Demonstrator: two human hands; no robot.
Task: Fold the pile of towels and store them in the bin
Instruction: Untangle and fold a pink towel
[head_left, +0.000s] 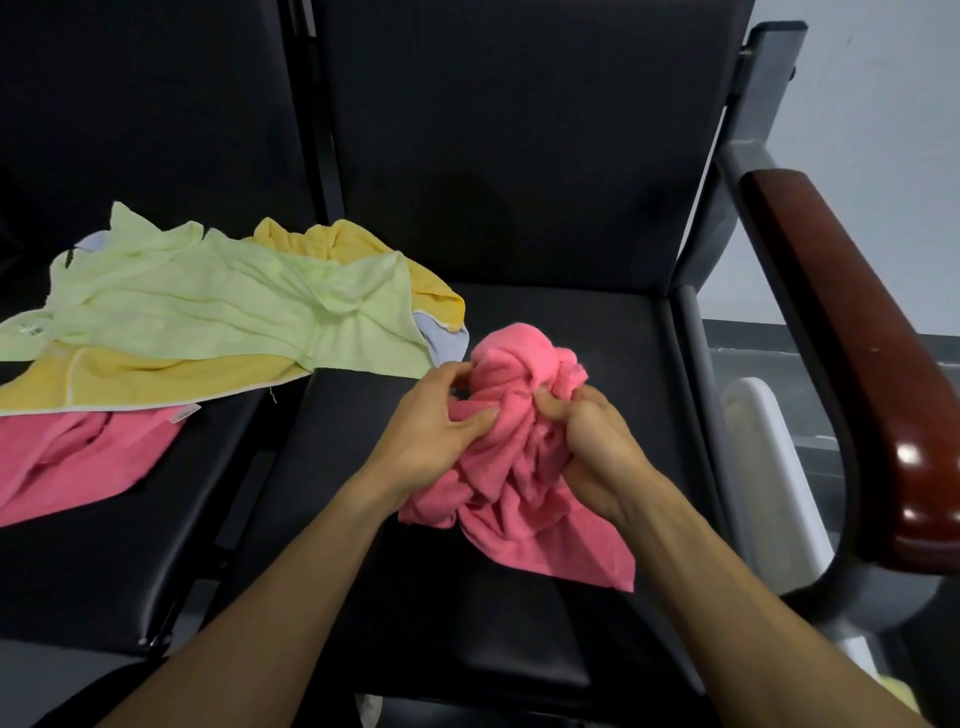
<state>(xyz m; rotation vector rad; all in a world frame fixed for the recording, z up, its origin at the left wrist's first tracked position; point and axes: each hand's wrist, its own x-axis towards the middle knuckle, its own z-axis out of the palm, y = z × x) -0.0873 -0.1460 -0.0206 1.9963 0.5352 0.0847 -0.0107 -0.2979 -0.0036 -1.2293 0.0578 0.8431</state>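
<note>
A crumpled pink towel (524, 467) is bunched up above the right black seat (597, 332). My left hand (436, 431) pinches its left side between thumb and fingers. My right hand (597, 447) grips its right side with curled fingers. The towel's lower corner hangs down onto the seat. On the left seat lies a loose pile: a light green towel (208, 306) on top, a yellow towel (135, 379) beneath it, a second pink towel (78, 457) at the front, and a pale blue towel (447, 343) peeking out at the pile's right edge.
A brown wooden armrest (852, 332) on a grey metal frame borders the right seat. A white plastic object (769, 467) stands on the floor beyond the armrest. The black backrests (519, 130) rise behind both seats.
</note>
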